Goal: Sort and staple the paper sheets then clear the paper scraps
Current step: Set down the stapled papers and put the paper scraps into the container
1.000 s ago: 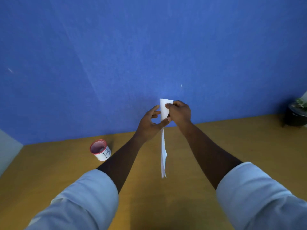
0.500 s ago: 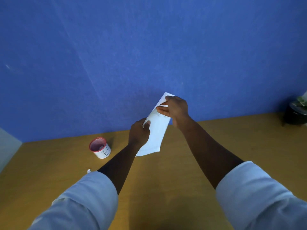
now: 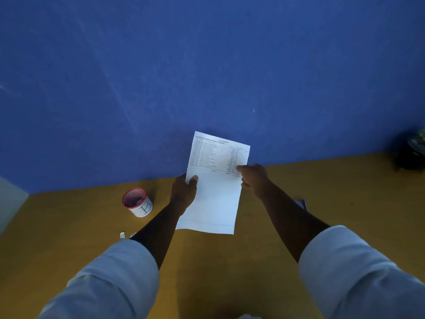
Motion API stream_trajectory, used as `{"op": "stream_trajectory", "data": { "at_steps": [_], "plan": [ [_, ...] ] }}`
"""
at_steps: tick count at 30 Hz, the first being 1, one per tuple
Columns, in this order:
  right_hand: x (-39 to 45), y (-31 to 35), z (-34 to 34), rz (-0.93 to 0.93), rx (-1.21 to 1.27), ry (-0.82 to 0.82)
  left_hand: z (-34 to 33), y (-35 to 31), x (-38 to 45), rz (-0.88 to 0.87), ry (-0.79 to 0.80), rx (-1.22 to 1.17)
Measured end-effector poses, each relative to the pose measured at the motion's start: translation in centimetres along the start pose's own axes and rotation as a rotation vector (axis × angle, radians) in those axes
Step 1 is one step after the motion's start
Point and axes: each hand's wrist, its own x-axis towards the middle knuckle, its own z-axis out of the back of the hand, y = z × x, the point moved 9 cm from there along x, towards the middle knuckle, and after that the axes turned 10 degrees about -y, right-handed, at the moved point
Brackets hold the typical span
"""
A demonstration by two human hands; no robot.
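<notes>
A white printed paper sheet (image 3: pixel 216 192) with a table of lines on its upper half is held flat above the yellow-brown table (image 3: pixel 253 261), facing me. My left hand (image 3: pixel 184 192) pinches its left edge with the thumb on top. On the sheet's right edge, my right hand (image 3: pixel 254 178) grips near the printed lines. Small white paper scraps (image 3: pixel 124 235) lie on the table beside my left forearm. Part of another paper (image 3: pixel 301 202) shows behind my right forearm.
A white cup with a red rim and the letter B (image 3: pixel 138 202) stands on the table to the left of my hands. A dark pot with a plant (image 3: pixel 411 155) sits at the far right against the blue wall (image 3: pixel 207 77).
The sheet was edge-on and hanging a second ago. Both hands have turned it flat so its printed face now shows, and my hands have moved apart to its left and right edges.
</notes>
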Motion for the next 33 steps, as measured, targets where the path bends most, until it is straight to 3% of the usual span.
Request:
{"op": "stream_trajectory", "data": {
  "at_steps": [7, 16, 33],
  "plan": [
    [1.5, -4.9, 0.0, -0.021, -0.246, 0.079, -1.3, 3.4, 0.5, 0.205, 0.107, -0.043],
    [2.5, -9.7, -0.8, -0.237, -0.217, 0.241, -3.2, 8.4, 0.6, 0.418, 0.191, -0.033],
    [5.6, -14.7, -0.9, -0.282, -0.355, 0.236, -5.4, 15.5, 0.0, 0.493, 0.303, 0.229]
  ]
}}
